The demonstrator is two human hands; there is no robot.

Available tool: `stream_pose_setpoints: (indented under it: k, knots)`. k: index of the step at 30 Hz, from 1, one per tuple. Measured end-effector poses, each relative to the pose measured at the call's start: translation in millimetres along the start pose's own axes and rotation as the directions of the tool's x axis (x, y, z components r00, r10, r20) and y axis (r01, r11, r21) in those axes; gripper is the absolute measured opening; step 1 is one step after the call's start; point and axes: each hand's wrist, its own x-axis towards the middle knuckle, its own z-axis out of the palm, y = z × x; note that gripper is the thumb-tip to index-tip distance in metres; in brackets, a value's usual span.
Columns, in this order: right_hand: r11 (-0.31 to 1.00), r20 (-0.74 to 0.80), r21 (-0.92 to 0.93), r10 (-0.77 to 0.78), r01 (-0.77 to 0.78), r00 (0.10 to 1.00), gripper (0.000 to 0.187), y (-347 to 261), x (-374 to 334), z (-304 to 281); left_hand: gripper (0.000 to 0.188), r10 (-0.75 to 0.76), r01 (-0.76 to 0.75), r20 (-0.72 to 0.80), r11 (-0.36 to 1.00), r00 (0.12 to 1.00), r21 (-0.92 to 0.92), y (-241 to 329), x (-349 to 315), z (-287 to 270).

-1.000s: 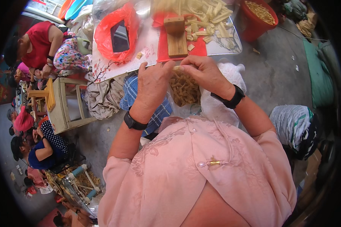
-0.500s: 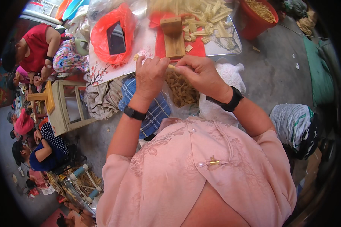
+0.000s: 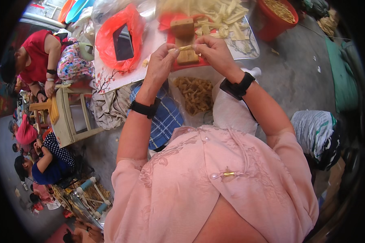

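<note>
A pale yellow flat strip [image 3: 185, 48] is stretched between my two hands, over the near end of a wooden block stand [image 3: 181, 29]. My left hand [image 3: 163, 61] pinches its left end between thumb and fingers. At the other end, my right hand [image 3: 217, 56] grips it the same way. The stand rests on a red sheet [image 3: 200, 61] on the white table. Behind it lies a heap of similar pale strips [image 3: 227, 15]. Below my hands, a clear bag [image 3: 177, 101] holds many small yellowish folded pieces [image 3: 194, 94].
A red plastic bag [image 3: 105, 48] with a dark phone [image 3: 123, 42] lies on the table [image 3: 150, 28], left. A red bucket [image 3: 271, 26] of pieces stands far right. A white cloth [image 3: 235, 115] and blue checked cloth [image 3: 164, 121] are near my lap. Several people sit left, beside a wooden stool [image 3: 65, 115].
Both hands have moved up and slightly farther apart, from the table's front edge to over the stand. The strip now shows stretched between them. The person in red leans lower.
</note>
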Motion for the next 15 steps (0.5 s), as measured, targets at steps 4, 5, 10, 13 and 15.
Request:
stream_pose_setpoints:
  k: [4, 5, 10, 13, 15]
  knots:
    - [0.999, -0.067, 0.005, -0.042, 0.043, 0.997, 0.018, 2.2, 8.6, 2.5, 0.016, 0.036, -0.031, -0.037, 0.991, 0.999, 0.130, -0.8, 12.7, -0.6]
    - [0.998, -0.080, -0.007, -0.069, 0.069, 0.994, 0.018, 5.4, 10.3, 3.1, 0.016, 0.067, -0.059, -0.043, 0.984, 0.997, 0.169, -2.7, 16.1, -1.0]
    - [0.946, -0.078, -0.325, -0.045, 0.017, 0.996, 0.022, 21.0, 9.9, 4.3, 0.016, 0.154, -0.086, -0.118, 0.893, 0.981, 0.442, -22.2, 21.5, -6.0]
    - [0.951, -0.069, -0.305, 0.024, -0.044, 0.997, 0.028, 17.5, 3.6, -6.6, 0.015, 0.131, -0.065, -0.143, 0.918, 0.981, 0.392, -13.9, 1.0, 0.3]
    - [0.924, 0.122, 0.062, 0.369, -0.378, 0.921, 0.032, -4.9, -2.1, -14.2, 0.015, 0.056, -0.037, -0.135, 0.989, 0.989, 0.142, -1.3, -22.4, 6.8]
